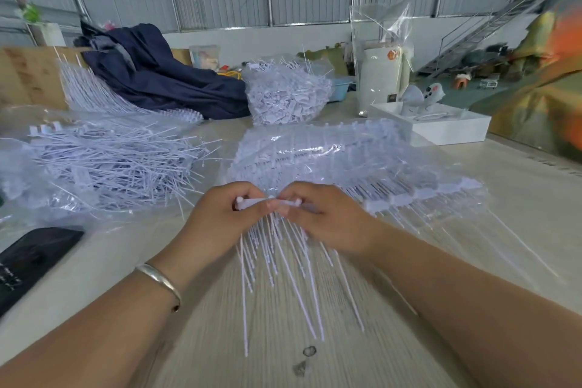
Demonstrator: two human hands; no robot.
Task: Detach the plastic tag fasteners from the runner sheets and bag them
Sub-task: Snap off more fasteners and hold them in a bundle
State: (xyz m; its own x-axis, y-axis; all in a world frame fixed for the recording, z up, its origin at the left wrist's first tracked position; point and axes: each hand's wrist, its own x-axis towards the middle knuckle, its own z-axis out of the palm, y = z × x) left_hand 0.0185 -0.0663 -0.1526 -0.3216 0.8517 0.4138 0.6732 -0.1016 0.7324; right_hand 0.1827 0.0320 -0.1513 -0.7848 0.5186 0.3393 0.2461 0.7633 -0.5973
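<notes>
Both hands meet at centre of the table (519, 198), gripping one runner sheet (267, 202) by its top bar: left hand (217, 220) has fingers curled round the bar's left end, right hand (321, 217) pinches the right end, thumbs nearly touching. The sheet's long thin white fasteners (283, 268) hang down toward the camera, fanned over the tabletop. Silver bangle (159, 280) on left wrist. Just behind the hands, a stack of more runner sheets (330, 161) lies under clear plastic. To the left, an open clear bag with a loose fastener pile (116, 164). Farther back, a bag stuffed with white pieces (286, 94), a dark blue cloth (157, 72), a white box (441, 126). Black phone-like object (34, 258) at left edge
</notes>
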